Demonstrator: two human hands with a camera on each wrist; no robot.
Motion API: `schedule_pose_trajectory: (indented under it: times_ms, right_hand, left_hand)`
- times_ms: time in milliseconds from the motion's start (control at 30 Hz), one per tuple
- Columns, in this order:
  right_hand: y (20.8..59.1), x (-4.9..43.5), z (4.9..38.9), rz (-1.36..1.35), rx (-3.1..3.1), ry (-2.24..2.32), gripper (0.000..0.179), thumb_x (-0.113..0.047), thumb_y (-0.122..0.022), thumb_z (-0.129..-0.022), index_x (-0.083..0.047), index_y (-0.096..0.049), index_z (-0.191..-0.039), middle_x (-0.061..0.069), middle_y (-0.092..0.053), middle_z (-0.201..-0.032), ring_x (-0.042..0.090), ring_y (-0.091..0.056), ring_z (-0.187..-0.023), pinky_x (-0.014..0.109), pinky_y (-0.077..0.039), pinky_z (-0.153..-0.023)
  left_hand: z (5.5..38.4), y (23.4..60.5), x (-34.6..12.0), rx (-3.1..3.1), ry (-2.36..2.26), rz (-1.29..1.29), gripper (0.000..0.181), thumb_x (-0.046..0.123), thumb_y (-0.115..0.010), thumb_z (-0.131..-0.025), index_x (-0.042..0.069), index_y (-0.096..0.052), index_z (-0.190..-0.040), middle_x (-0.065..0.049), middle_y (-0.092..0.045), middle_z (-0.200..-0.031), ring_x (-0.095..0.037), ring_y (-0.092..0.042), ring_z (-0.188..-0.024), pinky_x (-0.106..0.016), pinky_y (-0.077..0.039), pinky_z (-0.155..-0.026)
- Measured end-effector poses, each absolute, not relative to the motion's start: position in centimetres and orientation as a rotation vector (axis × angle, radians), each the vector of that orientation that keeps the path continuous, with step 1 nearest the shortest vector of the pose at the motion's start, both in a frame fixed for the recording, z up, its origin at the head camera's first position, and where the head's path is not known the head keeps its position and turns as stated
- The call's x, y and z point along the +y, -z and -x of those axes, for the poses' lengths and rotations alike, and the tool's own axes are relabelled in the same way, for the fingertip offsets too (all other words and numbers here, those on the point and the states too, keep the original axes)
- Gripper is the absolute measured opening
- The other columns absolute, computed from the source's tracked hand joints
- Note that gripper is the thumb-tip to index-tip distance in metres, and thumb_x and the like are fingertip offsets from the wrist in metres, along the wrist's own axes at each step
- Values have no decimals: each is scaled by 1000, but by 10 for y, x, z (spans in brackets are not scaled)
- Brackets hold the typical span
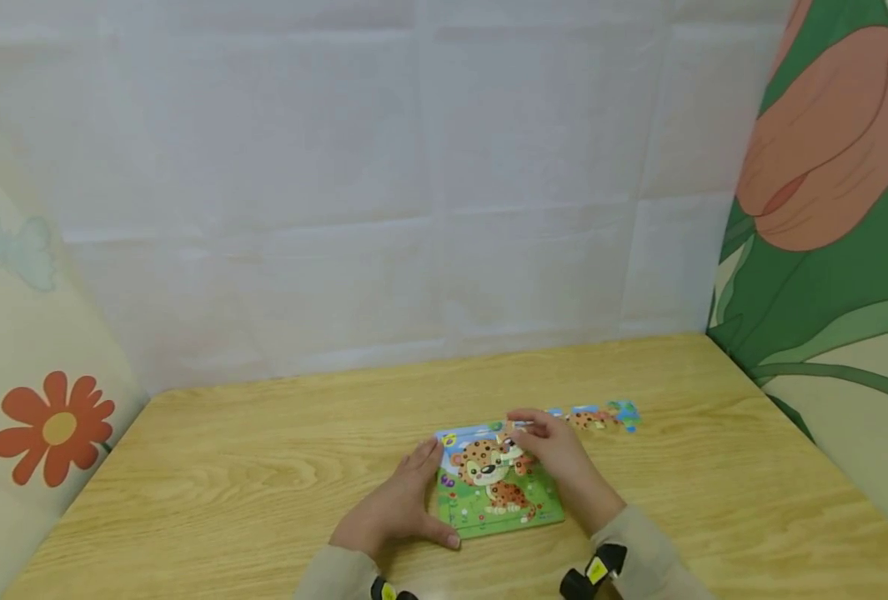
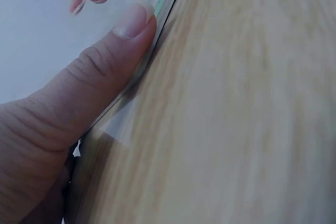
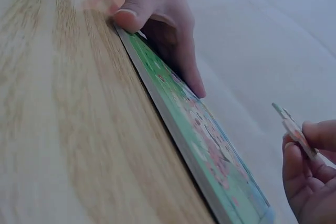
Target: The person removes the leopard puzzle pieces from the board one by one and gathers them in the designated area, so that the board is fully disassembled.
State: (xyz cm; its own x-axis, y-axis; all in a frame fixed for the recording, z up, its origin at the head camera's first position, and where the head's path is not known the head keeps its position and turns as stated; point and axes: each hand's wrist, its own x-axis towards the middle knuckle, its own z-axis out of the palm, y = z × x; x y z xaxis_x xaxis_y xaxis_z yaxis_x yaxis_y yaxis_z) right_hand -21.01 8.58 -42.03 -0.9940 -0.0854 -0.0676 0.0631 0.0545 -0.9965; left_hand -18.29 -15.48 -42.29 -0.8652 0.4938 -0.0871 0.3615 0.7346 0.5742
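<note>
A jigsaw puzzle board [image 1: 481, 517] with a spotted leopard cub on green grass lies flat on the wooden table. My left hand [image 1: 398, 502] rests along its left side, thumb [image 2: 113, 51] on the near edge and straight fingers by the far left corner. Above the board's right part, my right hand [image 1: 564, 458] pinches a puzzle piece [image 1: 514, 439] between thumb and fingers. In the right wrist view that puzzle piece [image 3: 296, 134] is tilted and apart from the board. Its printed face is only partly visible.
Several loose puzzle pieces [image 1: 594, 418] lie in a row beyond the right hand, some behind it. The wooden table [image 1: 263, 467] meets a white cloth backdrop [image 1: 301, 208] at the back. Flower-painted panels [image 1: 826, 208] stand at both sides.
</note>
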Motion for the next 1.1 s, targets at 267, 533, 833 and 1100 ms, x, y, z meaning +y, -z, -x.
schedule_pose_trajectory:
  times_ms: [267,533,833,1100]
  right_hand:
    - [422,104,208,-38,2160,2136,32,-4,-55,-90,-1,-57,-122,4,-50,-80,11,-46,-61,21,-44,-50]
    - [424,124,211,-18,2338,2073,30,0,-55,-89,4,-58,-118,2,-50,-79,9,-46,-66,18,-43,-55]
    - [428,146,207,-55,2465,2009,32,-1,-57,-88,6,-56,-119,8,-51,-98,6,-45,-74,16,-44,-60]
    - [429,166,204,-131,2438,1993,34,-3,-54,-91,7,-52,-124,0,-49,-77,5,-45,-63,16,-43,-52]
  left_hand:
    - [183,423,-154,2692,-838,-687,128,50,-84,-53,-6,-15,-145,-23,-8,-153,-37,-7,-141,-53,-9,-113]
    - [182,422,-155,2686,-844,-672,128,49,-84,-53,-6,-14,-145,-22,-8,-153,-37,-7,-141,-54,-9,-113]
    - [182,420,-155,2686,-844,-659,127,49,-84,-53,-5,-14,-145,-20,-8,-154,-36,-6,-141,-53,-9,-113]
    - [182,422,-156,2692,-820,-656,129,54,-82,-52,-2,-14,-146,-19,-7,-154,-36,-6,-141,-53,-11,-113]
